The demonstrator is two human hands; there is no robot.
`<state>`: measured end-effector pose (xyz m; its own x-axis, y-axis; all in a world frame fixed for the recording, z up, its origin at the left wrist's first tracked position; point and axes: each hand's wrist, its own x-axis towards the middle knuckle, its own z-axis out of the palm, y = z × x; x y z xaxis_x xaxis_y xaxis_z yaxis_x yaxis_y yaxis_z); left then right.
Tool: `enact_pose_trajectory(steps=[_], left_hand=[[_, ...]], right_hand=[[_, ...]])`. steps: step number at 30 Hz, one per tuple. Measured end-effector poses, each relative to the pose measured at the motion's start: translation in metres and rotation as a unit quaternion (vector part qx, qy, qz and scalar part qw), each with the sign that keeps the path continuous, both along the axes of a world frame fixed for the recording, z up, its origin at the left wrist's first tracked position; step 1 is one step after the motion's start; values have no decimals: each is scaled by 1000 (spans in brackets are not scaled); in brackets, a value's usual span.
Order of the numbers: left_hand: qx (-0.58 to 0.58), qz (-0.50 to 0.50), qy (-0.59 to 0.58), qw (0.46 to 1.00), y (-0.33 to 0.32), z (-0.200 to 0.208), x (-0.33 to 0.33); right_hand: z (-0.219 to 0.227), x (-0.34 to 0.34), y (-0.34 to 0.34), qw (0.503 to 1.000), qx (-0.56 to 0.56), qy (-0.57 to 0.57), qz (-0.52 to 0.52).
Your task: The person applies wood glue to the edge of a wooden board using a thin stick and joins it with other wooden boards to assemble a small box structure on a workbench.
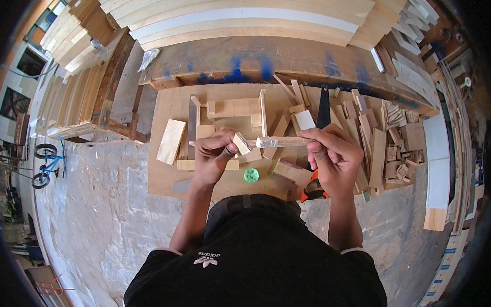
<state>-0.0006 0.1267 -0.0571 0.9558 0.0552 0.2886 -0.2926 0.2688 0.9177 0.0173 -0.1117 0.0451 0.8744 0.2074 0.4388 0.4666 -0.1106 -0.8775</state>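
Observation:
My left hand pinches a small pale wood block between thumb and fingers. Closed on the far end of a thin wooden stick is my right hand. The stick lies level, its left end coated in something whitish, close to the block; I cannot tell whether they touch. Below them on the board sits a small round green container. Behind the hands is a partly assembled wooden frame of upright strips and cross pieces. A saw's black blade passes behind my right hand, its orange handle showing nearer me.
A plywood board carries it all. Loose strips and small offcuts are heaped on the right; a flat wood piece lies left. Beyond stands a blue-stained bench with stacked planks. A blue bicycle is far left.

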Motion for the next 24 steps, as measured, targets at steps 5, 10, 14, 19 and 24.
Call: enact_pose_trajectory(steps=[5,10,14,19,24], left_hand=[[-5,-71,-11,997,-4,-4,-3],[-26,-96,-25,995,-6,-3,-9],[-13,-81,-18,996,-6,-4,-13],[-9,-102,-22,994,-7,-2,-19],[-20,-128,-25,991,-15,2,-27]], right_hand=[[4,0,7,999,-2,11,38],[5,-3,12,999,-22,-25,37],[8,-9,-1,997,-60,-15,56],[12,-14,-4,996,-54,-20,66],[15,-19,2,997,-44,-32,48]])
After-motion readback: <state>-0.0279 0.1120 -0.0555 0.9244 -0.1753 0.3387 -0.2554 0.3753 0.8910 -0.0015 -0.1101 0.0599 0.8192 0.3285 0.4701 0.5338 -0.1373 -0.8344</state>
